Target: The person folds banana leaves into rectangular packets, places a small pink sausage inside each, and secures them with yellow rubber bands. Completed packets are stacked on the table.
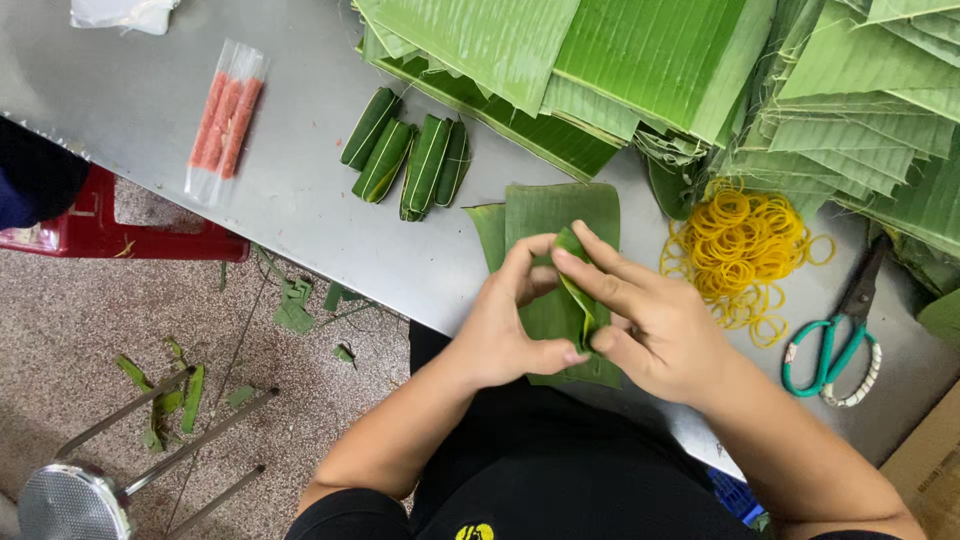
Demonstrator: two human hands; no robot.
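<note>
My left hand point(505, 325) and my right hand point(645, 325) meet over a flat banana leaf piece point(545, 215) on the metal table point(300, 190). Both pinch a folded strip of leaf point(578, 285) that stands up between the fingers. Several finished leaf-wrapped rolls point(410, 158) lie side by side just beyond my left hand. A clear packet of orange-pink sticks point(225, 120) lies further left.
Stacks of cut banana leaves point(700, 70) fill the far right of the table. A heap of yellow rubber bands point(740, 250) and green-handled scissors point(835, 340) lie right of my hands. A red stool point(110, 235), a metal stool point(90, 480) and leaf scraps are on the floor.
</note>
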